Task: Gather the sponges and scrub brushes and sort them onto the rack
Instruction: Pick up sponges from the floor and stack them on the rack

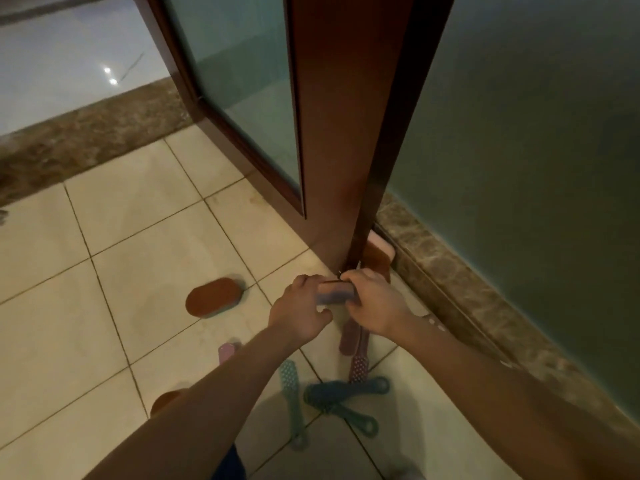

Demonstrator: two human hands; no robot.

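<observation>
Blue sponge point(334, 296) is held by left grip point(301, 310) and right grip point(377, 306) together, near the door post point(381, 168). Brown sponge point(214, 297) and brushes point(332, 393) lie ungathered on the floor point(138, 237). No rack is visible, so most is judged left.

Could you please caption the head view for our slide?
Beside the door frame, left hand and right hand grip a pink-and-blue sponge; brushes and an oval sponge lie on the floor.

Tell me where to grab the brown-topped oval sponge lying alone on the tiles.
Probably across its narrow width, from straight above: the oval sponge lies flat, brown face up, with bare tile along both long edges for thumb and fingers. The left hand and right hand hold the blue sponge.
</observation>
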